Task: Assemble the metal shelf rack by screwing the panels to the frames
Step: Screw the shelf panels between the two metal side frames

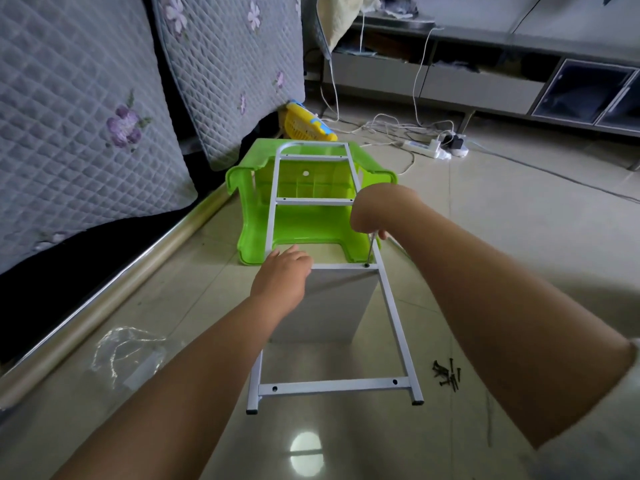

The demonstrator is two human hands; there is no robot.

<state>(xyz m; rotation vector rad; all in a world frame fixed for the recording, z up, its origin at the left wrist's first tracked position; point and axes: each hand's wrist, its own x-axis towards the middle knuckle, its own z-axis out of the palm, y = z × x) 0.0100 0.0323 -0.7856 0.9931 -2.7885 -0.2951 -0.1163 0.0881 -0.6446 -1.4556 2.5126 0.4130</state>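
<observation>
While gripped, screwdriver (pixel 370 249) under right hand (pixel 372 213)

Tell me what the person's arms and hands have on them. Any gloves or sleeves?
No gloves: the left hand and right hand are bare, no rings or watch showing. Both forearms are bare too. A pale sleeve edge shows on the right arm.

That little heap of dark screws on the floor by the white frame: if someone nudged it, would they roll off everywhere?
Probably they would scatter rather than roll far. The screws lie loose in a crossed heap on glossy floor tiles, so they should slide easily. Their heads look wider than their shanks, so each would likely curve in a small arc. They look small and light, easy to pinch up singly.
</observation>
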